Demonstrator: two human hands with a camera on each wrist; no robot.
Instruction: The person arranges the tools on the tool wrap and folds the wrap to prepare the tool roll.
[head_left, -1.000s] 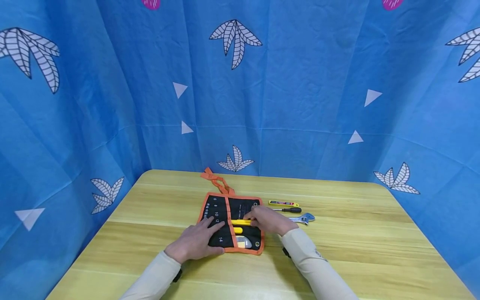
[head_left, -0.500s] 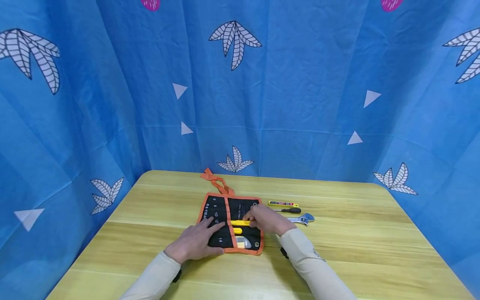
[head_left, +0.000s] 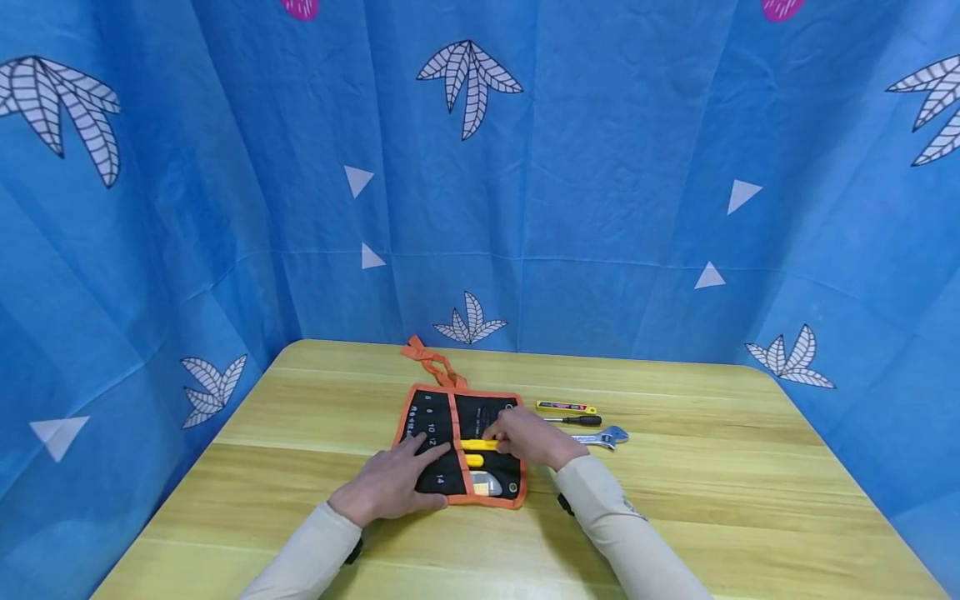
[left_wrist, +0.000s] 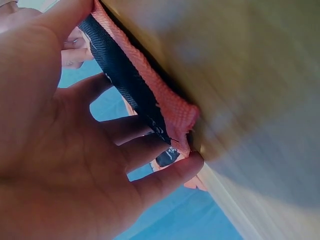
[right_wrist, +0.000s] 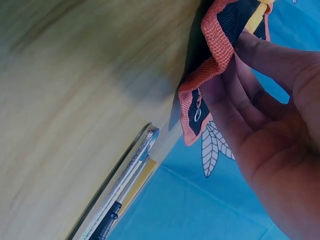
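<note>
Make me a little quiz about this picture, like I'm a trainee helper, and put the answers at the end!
1. Which of these, loose on the table, lies closest to the person? A) the screwdriver B) the adjustable wrench C) the flat yellow pack
2. True or false: the right hand rests on the numbered side of the tool pouch.
3. Fill the gap: the trim around the pouch is coloured ____.

Key
1: B.
2: False. The left hand rests there; the right hand is at the longer yellow tool.
3: orange.
</note>
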